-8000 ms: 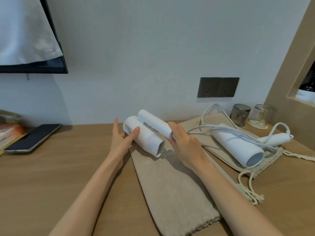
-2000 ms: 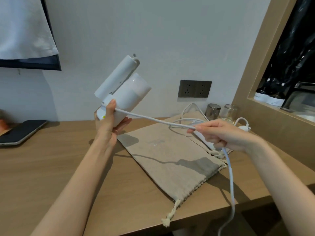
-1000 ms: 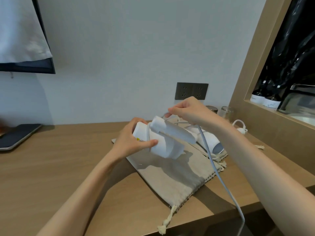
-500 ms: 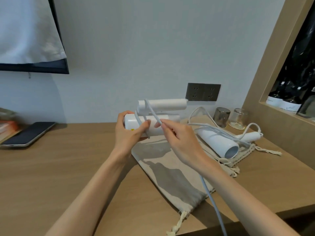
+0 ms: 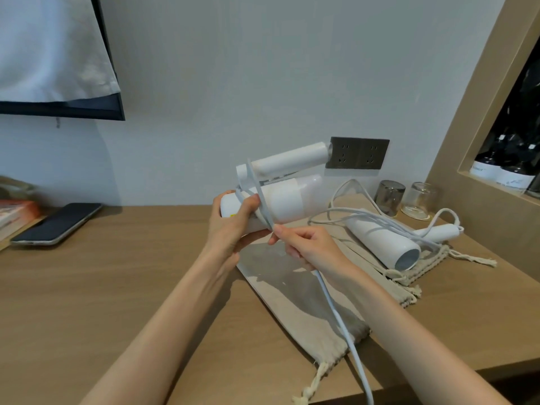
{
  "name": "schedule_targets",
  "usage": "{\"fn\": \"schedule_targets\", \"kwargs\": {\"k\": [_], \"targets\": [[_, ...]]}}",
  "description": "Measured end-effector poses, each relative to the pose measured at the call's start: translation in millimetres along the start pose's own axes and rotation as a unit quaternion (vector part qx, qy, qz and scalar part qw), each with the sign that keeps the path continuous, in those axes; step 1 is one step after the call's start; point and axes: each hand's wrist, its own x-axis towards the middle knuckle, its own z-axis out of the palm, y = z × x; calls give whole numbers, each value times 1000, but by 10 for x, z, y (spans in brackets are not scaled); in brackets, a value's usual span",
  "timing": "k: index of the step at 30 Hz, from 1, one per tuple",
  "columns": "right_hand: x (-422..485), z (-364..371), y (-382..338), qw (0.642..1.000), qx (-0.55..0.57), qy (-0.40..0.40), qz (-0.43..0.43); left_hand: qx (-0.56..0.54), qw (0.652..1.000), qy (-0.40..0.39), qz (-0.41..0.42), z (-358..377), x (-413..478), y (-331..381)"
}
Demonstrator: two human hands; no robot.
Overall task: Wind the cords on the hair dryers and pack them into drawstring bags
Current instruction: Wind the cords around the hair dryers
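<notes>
Books [image 5: 14, 213] sit at the table's [image 5: 87, 287] far left edge, with a dark smartphone [image 5: 57, 224] lying flat just beside them. Above, on the wall, hangs a dark-framed screen [image 5: 115, 83] draped with pale cloth [image 5: 49, 45]. Near the middle, the left hand [image 5: 233, 226] is clamped around the rear of a white folding hair dryer [image 5: 280, 197], held above the table with its handle folded along the barrel. A white cord [image 5: 336, 314] loops over the dryer's hinge end; the right hand [image 5: 306, 247] pinches it just below the barrel, thumb and fingers closed on it, and the rest of the cord trails down past the table's front edge. Under both hands a beige drawstring bag [image 5: 306, 311] lies flat, its mouth toward the front edge. Toward the right edge, a second hair dryer [image 5: 382, 241] rests on another drawstring bag [image 5: 420, 267], its own cord [image 5: 350, 211] loose over it. Behind stand two upturned glasses [image 5: 406, 197], below a dark wall socket panel [image 5: 359, 153]. A wooden niche at the far right holds bottles [image 5: 502, 173].
</notes>
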Motion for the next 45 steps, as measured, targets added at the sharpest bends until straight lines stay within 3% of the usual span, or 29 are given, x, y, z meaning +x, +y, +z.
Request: {"fn": "schedule_targets", "kwargs": {"k": [10, 27, 31, 39, 45], "targets": [[-88, -83, -110, 999, 46, -1, 6, 66, 991, -109, 43, -43, 0, 21], [-64, -111, -139, 997, 82, 1, -13, 37, 991, -124, 43, -34, -34, 42], [-26, -89, -34, 996, 81, 20, 14, 63, 990, -109, 62, -34, -19, 32], [0, -20, -42, 995, 98, 11, 7, 200, 958, -45, 202, -141, 39, 57], [17, 16, -89, 991, 126, -15, -33, 66, 984, -26, 165, -42, -52, 65]]}}
